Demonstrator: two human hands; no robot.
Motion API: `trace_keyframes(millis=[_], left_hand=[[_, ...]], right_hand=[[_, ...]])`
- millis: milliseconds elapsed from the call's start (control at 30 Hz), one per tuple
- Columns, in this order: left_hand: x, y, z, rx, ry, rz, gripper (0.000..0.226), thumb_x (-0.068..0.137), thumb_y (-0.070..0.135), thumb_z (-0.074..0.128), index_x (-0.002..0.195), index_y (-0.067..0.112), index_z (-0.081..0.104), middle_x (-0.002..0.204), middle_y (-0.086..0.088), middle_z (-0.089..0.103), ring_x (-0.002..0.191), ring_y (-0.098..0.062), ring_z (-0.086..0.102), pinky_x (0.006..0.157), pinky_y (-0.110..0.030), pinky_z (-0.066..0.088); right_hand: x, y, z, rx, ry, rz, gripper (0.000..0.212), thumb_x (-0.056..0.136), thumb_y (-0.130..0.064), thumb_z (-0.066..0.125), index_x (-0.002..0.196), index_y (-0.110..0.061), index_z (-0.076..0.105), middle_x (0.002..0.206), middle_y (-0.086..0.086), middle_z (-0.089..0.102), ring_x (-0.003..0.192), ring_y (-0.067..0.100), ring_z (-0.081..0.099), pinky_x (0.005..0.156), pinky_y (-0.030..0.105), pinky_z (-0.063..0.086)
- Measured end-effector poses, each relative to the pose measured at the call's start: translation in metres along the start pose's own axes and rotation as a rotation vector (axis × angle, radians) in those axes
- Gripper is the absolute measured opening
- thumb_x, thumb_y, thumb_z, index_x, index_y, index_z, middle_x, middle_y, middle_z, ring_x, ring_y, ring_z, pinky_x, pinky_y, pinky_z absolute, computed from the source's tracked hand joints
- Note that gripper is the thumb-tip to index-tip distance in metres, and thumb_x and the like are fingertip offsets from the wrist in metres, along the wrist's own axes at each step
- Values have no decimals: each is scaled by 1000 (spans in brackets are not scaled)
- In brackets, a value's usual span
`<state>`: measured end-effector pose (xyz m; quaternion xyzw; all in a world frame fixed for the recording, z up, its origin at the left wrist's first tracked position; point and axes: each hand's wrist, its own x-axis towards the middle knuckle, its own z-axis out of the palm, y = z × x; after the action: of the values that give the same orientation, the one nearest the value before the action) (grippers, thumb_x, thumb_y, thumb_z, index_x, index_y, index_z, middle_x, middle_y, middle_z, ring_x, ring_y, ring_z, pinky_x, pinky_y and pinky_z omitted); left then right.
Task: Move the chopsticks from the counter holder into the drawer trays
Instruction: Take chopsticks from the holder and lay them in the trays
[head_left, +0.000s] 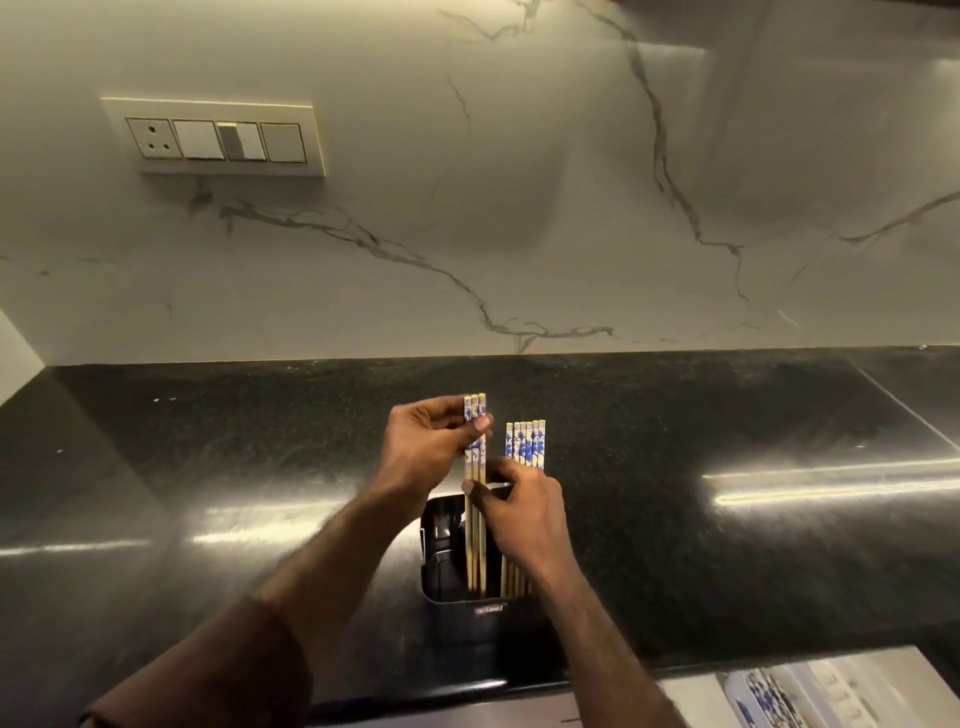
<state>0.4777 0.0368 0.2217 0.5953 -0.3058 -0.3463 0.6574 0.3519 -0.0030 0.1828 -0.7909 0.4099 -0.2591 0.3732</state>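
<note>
Above the dark rectangular metal holder (457, 587) on the black speckled stone counter (727, 545): three pale wooden chopsticks with blue-and-white floral tops (475, 493), pinched near the top by left hand (426, 447), upright, tips inside holder. Right hand (519, 504) gripping remaining floral-topped chopstick bundle (525, 441), standing in holder's right side. Holder near counter's front edge; white drawer tray (831, 691) lower right.

A white marble wall (519, 208) with grey veins fills the upper frame. A cream switch plate (215, 136) sits at upper left. A glossy black speckled counter (727, 441) spans the lower frame, reflecting streaks of light.
</note>
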Motion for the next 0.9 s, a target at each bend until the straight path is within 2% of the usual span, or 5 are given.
trace_keyframes(millis=[133,300,400,567,900], left_hand=[[-10,43,-5,0,-34,83,22,78,5,72,98,14,73,93,-8,77,89,-22,74,76,-29,59],[-31,90,-9,-43,-17,130,22,75,6,72,95,15,72,90,-5,77,89,-20,74,76,-27,59],[-49,108,-5,-66,-12,171,28,67,11,74,95,13,72,90,-6,77,85,-21,74,75,-29,60],[-85,126,2,-42,-50,236,24,81,4,69,104,9,69,96,-8,76,87,-24,74,76,-31,60],[-195,113,25,-69,-154,231,21,82,8,70,102,12,70,94,-7,77,86,-20,74,69,-27,59]], right_hand=[[-8,0,-8,161,-161,9,12,87,-30,70,96,-23,72,85,-6,73,81,5,68,81,35,58],[-23,-10,-21,270,-269,-43,17,86,-20,70,102,-15,72,92,0,76,88,11,71,87,39,58],[-35,-22,-33,305,-258,-86,13,87,-17,69,100,-14,72,91,2,76,88,12,72,86,35,58],[-70,-40,-58,280,-217,-127,16,87,-17,69,102,-13,71,92,1,76,86,9,72,83,28,59],[-193,-31,-96,196,-139,-52,24,86,-18,71,109,-14,71,99,-2,75,87,4,72,81,24,59]])
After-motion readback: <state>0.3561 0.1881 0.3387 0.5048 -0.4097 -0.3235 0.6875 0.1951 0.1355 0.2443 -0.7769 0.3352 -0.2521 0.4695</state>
